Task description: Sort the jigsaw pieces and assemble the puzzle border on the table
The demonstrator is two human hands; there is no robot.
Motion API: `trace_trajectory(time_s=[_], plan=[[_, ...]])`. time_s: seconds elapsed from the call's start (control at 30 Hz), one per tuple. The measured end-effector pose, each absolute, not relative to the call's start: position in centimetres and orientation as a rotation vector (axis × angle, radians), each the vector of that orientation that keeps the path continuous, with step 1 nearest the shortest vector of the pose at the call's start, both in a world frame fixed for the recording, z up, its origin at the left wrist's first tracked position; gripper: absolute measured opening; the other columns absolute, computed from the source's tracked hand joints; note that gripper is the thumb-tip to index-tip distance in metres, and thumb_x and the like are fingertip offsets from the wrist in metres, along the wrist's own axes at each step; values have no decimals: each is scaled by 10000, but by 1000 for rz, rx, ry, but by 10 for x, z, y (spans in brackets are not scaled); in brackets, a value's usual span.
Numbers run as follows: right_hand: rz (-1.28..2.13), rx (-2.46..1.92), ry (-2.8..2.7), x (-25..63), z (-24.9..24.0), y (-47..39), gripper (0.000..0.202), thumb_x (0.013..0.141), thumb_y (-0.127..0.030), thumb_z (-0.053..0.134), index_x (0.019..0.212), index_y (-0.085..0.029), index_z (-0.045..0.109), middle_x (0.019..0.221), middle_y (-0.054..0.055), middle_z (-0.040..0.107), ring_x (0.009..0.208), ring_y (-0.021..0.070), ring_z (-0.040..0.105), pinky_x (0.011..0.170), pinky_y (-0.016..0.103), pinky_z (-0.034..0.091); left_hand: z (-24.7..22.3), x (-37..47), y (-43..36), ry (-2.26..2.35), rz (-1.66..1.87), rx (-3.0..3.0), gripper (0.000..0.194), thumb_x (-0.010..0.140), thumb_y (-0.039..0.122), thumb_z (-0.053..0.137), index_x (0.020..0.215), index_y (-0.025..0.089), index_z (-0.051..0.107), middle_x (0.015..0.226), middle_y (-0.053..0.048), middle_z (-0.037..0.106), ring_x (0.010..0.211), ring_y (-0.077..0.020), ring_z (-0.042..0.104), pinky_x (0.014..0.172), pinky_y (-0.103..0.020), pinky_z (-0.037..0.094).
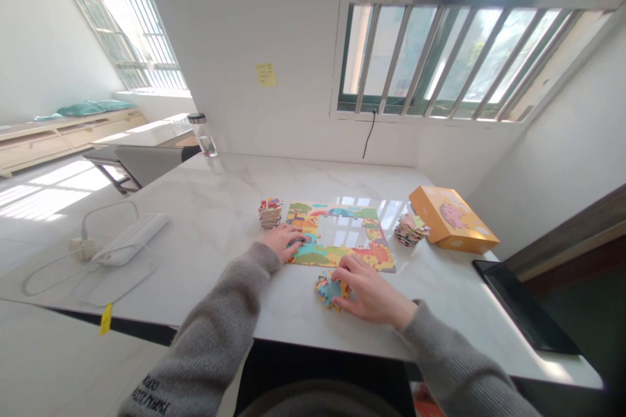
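A jigsaw puzzle [330, 257] lies on the white table, its colourful border of trees and animals joined around a bare rectangular middle. My left hand [284, 242] rests on the puzzle's left side, fingers stretched out and touching the pieces there. Just in front of the puzzle's lower edge is a small pile of loose puzzle pieces [327, 288]. My right hand [366, 290] curls its fingers and thumb over the right side of that pile, gripping it; the fingertips are partly hidden. One stack of pieces [270, 215] stands beyond my left hand, another stack [409, 230] right of the puzzle.
An orange box [452, 220] sits at the right, beside a dark flat tablet-like device [525, 306] by the table's edge. At the left lie a white power strip [132, 241] and its looped cables. A clear bottle [203, 135] stands at the far left corner.
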State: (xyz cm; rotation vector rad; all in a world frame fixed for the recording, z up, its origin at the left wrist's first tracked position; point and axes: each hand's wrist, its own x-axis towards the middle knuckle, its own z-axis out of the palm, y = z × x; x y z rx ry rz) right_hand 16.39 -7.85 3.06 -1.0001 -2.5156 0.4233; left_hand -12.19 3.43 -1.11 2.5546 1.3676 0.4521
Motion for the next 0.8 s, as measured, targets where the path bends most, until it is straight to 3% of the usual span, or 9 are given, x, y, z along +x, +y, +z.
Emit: trace_trajectory(time_s=[0.1, 0.4, 0.8], plan=[[453, -1040, -2520, 164, 26, -87, 336, 788, -322, 754, 1069, -239, 590, 1074, 81, 524, 991, 247, 502, 889, 418, 486, -12, -124, 36, 1331, 476, 2549, 322, 942, 322, 494, 1181, 263, 701, 1313, -48, 644, 1178, -260, 536, 1092, -449, 378], [596, -1056, -2442, 167, 22, -85, 337, 772, -237, 736, 1081, -256, 601, 1065, 63, 488, 998, 226, 507, 934, 402, 477, -16, -127, 38, 1284, 542, 2568, 327, 939, 304, 486, 1176, 250, 704, 1258, -56, 669, 1136, -262, 550, 1064, -455, 404], [717, -1006, -2235, 176, 25, -80, 461, 698, -104, 685, 1094, -236, 490, 1075, 52, 495, 980, 206, 510, 898, 355, 481, -18, -127, 41, 1242, 578, 2623, 310, 919, 270, 492, 1151, 205, 686, 1191, -86, 689, 1081, -258, 583, 1011, -445, 450]])
